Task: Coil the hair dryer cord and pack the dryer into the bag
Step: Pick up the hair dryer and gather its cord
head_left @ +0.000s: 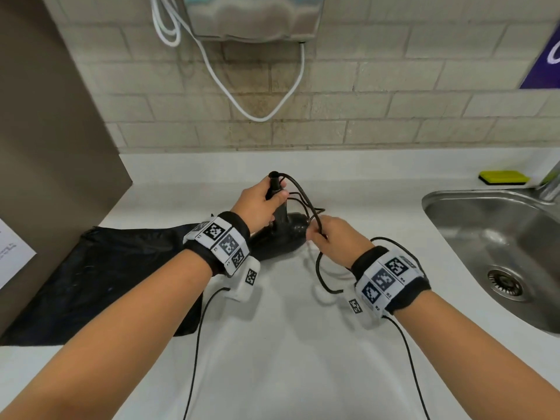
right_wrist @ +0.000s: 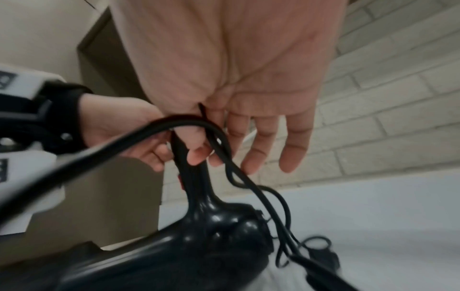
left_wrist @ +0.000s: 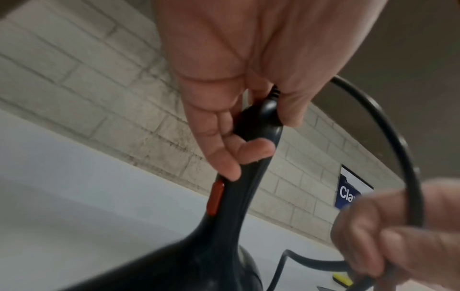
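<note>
A black hair dryer (head_left: 283, 237) stands with its body on the white counter (head_left: 272, 344) and its handle pointing up. My left hand (head_left: 272, 198) grips the top of the handle; in the left wrist view the fingers (left_wrist: 224, 149) curl round the handle above the red switch (left_wrist: 215, 196). The black cord (head_left: 303, 189) arcs from the handle's top to my right hand (head_left: 315, 234), which pinches it between thumb and forefinger (right_wrist: 196, 155) while the other fingers stay straight. More cord loops (head_left: 321, 277) lie under the right wrist. A black bag (head_left: 106, 274) lies flat at the left.
A steel sink (head_left: 500, 253) takes up the right, with a yellow sponge (head_left: 503, 177) behind it. A wall hand dryer (head_left: 251, 16) with a white cable (head_left: 257, 116) hangs above. A brown panel (head_left: 45, 147) closes the left side. Thin black wires (head_left: 197, 344) trail from both wristbands.
</note>
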### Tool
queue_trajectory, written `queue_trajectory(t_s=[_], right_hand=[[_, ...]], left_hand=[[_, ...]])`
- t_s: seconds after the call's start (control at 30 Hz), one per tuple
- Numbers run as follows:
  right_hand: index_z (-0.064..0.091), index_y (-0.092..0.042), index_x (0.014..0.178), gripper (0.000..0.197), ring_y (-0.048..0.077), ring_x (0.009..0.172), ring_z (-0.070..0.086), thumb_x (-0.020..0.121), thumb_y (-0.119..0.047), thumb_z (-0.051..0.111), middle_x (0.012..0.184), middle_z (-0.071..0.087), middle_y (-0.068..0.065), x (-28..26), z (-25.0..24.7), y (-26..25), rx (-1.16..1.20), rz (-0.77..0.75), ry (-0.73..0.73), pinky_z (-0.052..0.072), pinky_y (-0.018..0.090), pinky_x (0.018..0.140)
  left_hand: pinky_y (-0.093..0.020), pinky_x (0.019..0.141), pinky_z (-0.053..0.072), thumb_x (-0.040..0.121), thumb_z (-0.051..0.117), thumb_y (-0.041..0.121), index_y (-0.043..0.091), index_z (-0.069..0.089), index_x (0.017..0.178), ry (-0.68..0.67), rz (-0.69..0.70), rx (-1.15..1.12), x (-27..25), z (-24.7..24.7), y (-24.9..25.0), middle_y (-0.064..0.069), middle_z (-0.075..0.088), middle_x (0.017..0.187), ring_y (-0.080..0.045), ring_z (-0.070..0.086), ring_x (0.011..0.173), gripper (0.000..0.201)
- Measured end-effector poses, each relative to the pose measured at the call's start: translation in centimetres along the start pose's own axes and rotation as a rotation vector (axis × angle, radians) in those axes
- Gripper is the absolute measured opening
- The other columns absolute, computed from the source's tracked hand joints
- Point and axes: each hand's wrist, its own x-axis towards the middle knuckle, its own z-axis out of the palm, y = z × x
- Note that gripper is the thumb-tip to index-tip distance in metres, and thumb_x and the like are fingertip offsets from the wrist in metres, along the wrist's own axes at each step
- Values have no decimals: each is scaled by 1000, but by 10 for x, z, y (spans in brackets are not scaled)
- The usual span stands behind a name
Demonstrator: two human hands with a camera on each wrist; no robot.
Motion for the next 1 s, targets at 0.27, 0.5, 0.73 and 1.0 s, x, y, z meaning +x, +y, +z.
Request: queue_trajectory(t_s=[0.27,0.5,0.73,1.0], right_hand=[[53,-13,85,18,12,70,45,96,-13,39,79,50,-2,3,-2,15,141,54,163,32,12,59],[44,-11,83,19,16,67,45,97,-14,33,68,48,-1,14,-10,-4,298,-15,306,36,22,61],[43,-14,91,14,5,59,41,99,-17,32,65,42,-8,19,-9,-13,219,1,243,29,23,56],[46,-13,94,15,19,75,49,99,-17,32,80,53,4,24,-15,-29,254,-19,274,35,25,69]], left_hand=[[-19,68,40,96,46,29,25,54,103,-94,38,151,-18,-21,4,6,58,93,-10,52,80,11],[-33,87,52,83,62,8,21,64,94,-18,3,88,-14,-34,12,6,63,97,-15,58,92,17],[-17,82,45,86,64,20,24,63,97,10,174,94,-11,-38,32,7,65,81,-8,59,79,12],[-20,55,40,92,50,45,8,68,82,-125,179,462,-4,-32,67,-2,50,62,-9,48,56,42]])
